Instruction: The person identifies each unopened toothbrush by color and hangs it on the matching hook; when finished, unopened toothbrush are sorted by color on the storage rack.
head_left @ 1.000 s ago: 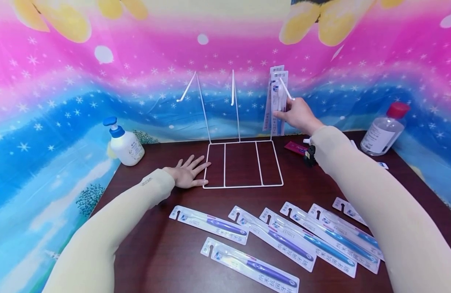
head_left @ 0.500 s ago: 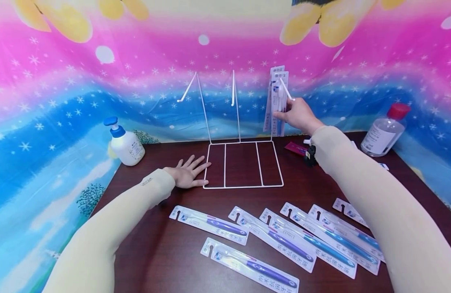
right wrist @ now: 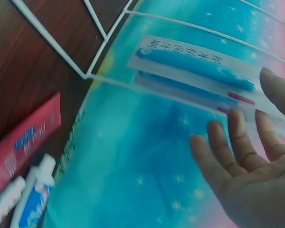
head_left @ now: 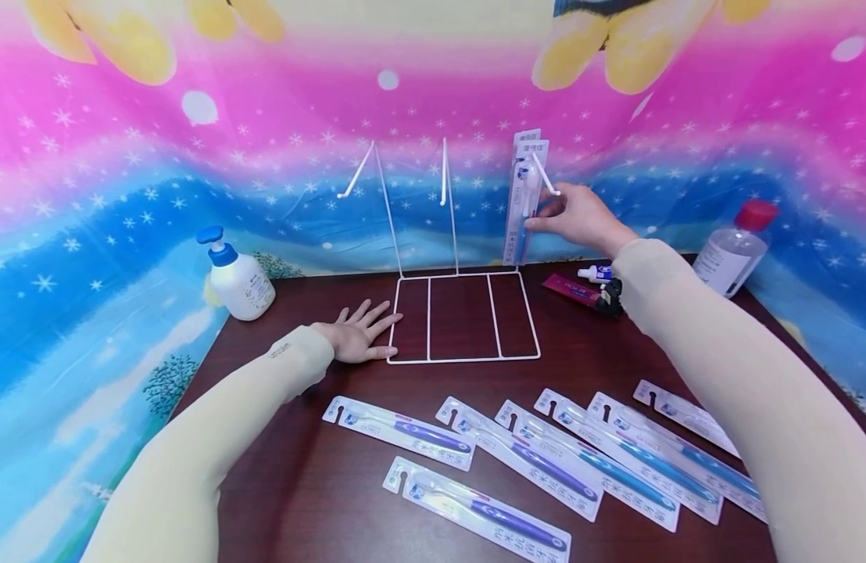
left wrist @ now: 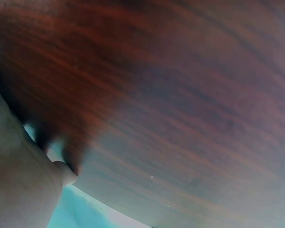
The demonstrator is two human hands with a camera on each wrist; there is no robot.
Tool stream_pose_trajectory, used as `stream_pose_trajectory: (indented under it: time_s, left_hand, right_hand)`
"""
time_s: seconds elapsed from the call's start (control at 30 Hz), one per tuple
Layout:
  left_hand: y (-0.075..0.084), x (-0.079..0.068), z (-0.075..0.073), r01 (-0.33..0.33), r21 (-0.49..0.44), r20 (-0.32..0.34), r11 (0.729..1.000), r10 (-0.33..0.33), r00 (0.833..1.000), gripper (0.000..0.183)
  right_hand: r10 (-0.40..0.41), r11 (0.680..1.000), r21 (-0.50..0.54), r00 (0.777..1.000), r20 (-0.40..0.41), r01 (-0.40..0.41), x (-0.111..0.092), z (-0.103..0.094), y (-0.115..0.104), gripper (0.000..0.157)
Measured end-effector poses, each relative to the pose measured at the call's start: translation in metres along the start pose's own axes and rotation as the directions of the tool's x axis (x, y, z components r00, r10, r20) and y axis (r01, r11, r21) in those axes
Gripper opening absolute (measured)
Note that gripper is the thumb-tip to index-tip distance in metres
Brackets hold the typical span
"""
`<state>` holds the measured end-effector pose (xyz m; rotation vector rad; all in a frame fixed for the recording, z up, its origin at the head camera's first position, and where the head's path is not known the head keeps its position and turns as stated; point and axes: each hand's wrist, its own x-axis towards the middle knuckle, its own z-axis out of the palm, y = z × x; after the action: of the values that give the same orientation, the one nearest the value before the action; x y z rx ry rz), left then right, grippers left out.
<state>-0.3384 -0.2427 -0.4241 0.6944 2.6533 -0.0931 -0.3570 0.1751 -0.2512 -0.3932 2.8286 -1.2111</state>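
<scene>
Two packaged toothbrushes hang one behind the other on the right-hand hook of a white wire rack. Beside the front package is my right hand, fingers loosely bent and apart from the thumb. In the right wrist view, a gap shows between the right hand's thumb and fingers, close to the blue-handled toothbrush. My left hand lies flat on the table with spread fingers, its fingertips on the left side of the rack's base. The left wrist view catches part of the left hand against the wood.
Several packaged toothbrushes, including a purple one, lie on the table's front half. A pump bottle stands at left; a red-capped bottle stands at right. A red toothpaste tube lies near the right hand. Two more hooks jut forward.
My right hand has loosened from the front toothbrush package and shifted slightly right, and the packages now hang closer in line. The left hand stays in place.
</scene>
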Motion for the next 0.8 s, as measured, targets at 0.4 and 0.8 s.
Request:
stream_pose_trajectory:
  time_s: [0.4, 0.8]
  left_hand:
    - [-0.002, -0.001, 0.001, -0.009, 0.009, -0.009, 1.0, 0.009, 1.0, 0.08]
    - [0.002, -0.002, -0.002, -0.01, 0.016, 0.0, 1.0, 0.01, 1.0, 0.081]
  right_hand:
    - [-0.045, 0.921, -0.373, 0.981, 0.187, 0.113, -0.091, -0.044, 0.04, 0.038]
    - [0.157, 0.876, -0.483, 0.933, 0.324, 0.02, -0.203, -0.023, 0.129, 0.056]
